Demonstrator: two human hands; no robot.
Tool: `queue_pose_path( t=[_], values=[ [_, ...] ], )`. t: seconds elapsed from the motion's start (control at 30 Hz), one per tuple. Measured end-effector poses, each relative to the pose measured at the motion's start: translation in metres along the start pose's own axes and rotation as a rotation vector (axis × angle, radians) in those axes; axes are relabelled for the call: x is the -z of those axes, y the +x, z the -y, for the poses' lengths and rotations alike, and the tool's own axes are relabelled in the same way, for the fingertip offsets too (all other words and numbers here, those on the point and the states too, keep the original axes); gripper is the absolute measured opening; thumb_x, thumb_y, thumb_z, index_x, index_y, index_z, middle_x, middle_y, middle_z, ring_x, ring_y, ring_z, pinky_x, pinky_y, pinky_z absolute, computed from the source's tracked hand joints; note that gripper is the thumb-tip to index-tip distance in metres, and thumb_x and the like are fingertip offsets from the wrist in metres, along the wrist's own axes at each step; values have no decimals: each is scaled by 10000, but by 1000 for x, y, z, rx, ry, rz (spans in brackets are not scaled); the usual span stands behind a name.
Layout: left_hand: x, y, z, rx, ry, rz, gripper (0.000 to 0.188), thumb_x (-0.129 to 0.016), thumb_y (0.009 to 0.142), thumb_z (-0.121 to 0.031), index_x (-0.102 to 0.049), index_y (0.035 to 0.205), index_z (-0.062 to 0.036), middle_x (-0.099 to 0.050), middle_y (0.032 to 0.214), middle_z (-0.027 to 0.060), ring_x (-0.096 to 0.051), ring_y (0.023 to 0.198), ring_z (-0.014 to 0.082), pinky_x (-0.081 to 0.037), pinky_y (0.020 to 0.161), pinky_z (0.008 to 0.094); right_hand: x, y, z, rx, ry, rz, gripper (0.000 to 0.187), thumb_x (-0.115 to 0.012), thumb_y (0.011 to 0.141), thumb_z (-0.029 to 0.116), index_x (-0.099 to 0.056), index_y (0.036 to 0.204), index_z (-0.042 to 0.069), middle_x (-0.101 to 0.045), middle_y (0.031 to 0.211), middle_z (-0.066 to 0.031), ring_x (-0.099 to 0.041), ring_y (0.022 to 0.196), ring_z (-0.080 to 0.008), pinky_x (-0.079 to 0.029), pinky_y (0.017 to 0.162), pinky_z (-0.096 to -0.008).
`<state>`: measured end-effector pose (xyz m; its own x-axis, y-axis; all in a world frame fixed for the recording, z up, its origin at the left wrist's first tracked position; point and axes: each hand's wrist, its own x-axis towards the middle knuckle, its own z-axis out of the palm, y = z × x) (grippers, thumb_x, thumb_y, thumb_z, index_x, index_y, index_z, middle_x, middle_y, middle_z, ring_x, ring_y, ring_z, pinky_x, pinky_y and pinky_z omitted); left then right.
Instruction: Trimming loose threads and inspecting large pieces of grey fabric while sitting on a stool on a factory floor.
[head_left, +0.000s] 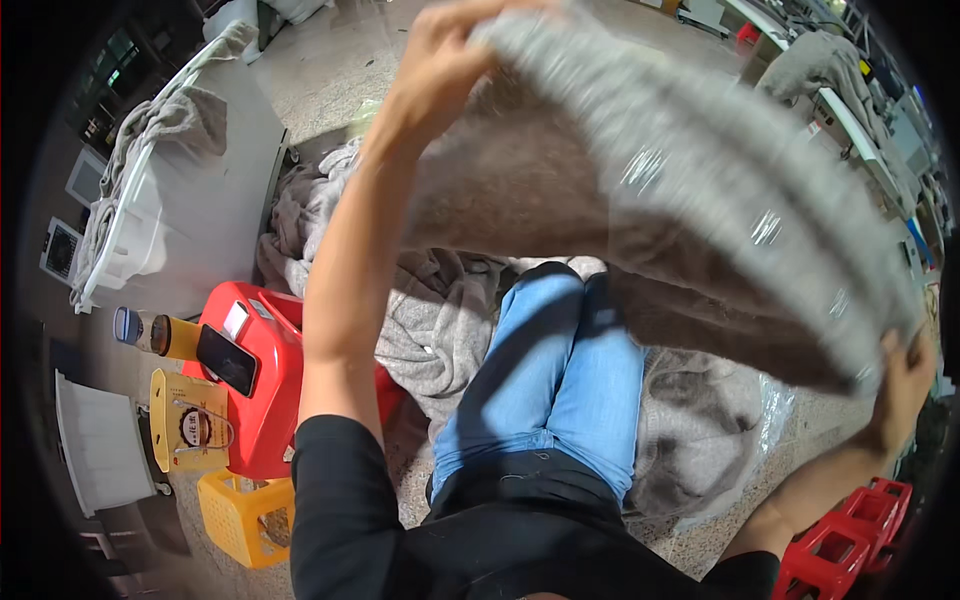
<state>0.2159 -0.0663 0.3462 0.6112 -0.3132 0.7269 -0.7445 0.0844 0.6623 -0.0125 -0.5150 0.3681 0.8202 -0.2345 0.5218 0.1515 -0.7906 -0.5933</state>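
Note:
A grey, fluffy piece of fabric [690, 190] is stretched in the air above my legs, blurred by motion. Its upper left corner is gripped by my left hand [445, 55], raised high at the far side. Down at the right, my right hand [905, 375] closes on the opposite end of the fabric. Shiny reflections, like clear film or tape, show on its surface. More grey fabric [440, 330] lies heaped beyond and left of my knees, and another grey pile [695, 430] rests to the right of my legs.
A red stool [265, 400] at my left carries a phone [227, 360]. Near it are a bottle [150, 330], a yellow paper bag [190, 420] and a yellow stool [235, 520]. A large white bin [215, 170] stands far left. Red stools [850, 535] sit lower right.

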Motion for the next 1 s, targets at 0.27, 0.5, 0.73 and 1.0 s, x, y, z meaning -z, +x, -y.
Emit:
queue_pose_path(
  t=[0.27, 0.5, 0.73, 1.0],
  values=[
    [-36, -306, 126, 790, 5, -30, 192, -601, 808, -12, -622, 998, -41, -609, 1100, 76, -598, 854, 130, -494, 715, 265, -175, -146, -24, -144, -126, 755, 168, -698, 703, 136, -578, 741, 25, -543, 602, -109, -519, 543, -162, -400, 518, -300],
    [-99, -379, 95, 1122, -228, -747, 170, -577, 903, -152, -629, 990, -16, -659, 872, 46, -551, 666, 67, -431, 592, 195, -229, -180, -16, -296, 156, 543, 144, -639, 788, 127, -573, 769, 0, -525, 583, -36, -449, 561, -74, -385, 515, -266],
    [-122, -349, 60, 829, -249, -737, 141, -626, 857, -65, -645, 983, -6, -650, 903, 27, -571, 756, 66, -458, 676, 199, -269, -203, 30, -226, 427, 542, 83, -628, 818, 51, -606, 854, -20, -599, 668, -48, -523, 635, -62, -432, 574, -235],
    [-118, -362, 54, 982, 78, -546, 127, -657, 793, -7, -673, 919, -1, -650, 846, 38, -584, 748, 91, -470, 672, 216, -298, -207, 55, -228, 500, 677, 147, -599, 866, 134, -611, 920, -2, -596, 702, -66, -570, 625, -113, -446, 578, -248]
  ],
)
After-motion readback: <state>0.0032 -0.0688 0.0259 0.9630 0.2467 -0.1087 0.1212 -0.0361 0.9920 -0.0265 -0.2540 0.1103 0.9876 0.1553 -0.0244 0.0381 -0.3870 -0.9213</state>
